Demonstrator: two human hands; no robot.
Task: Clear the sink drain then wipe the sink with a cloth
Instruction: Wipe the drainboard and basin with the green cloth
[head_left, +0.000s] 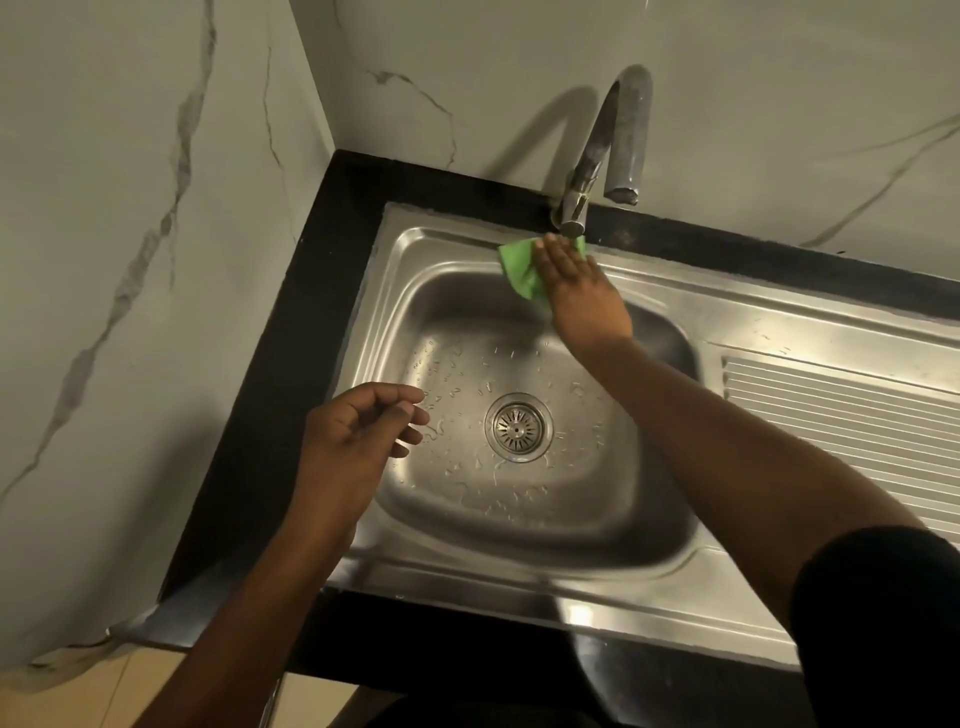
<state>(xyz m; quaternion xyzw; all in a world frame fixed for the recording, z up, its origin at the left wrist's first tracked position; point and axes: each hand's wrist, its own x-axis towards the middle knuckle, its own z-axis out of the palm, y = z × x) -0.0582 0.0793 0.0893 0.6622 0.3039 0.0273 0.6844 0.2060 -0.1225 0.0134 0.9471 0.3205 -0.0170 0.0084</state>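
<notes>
A person's right hand (579, 291), fingers flat and spread, presses a bright green cloth (522, 270) against the far rim of a stainless-steel sink (519, 499) at upper centre of the frame, just below the base of a curved chrome tap (602, 150). The left hand (358, 441) hovers over the basin's left edge at centre left, fingers loosely curled and half open, holding nothing and touching nothing. The cloth drapes from the rim down the basin's back wall, most of it hidden beneath the palm so that only its left part and a corner near the tap show. At the centre of the basin the round metal drain strainer (518, 427) sits bare, ringed by scattered water droplets on the steel floor. A ribbed steel draining board (852, 415) runs off the right edge of the frame. A black stone countertop (291, 364) borders the sink beneath white veined marble-look walls (130, 208). A dark sleeve (883, 623) is cut off at lower right.
</notes>
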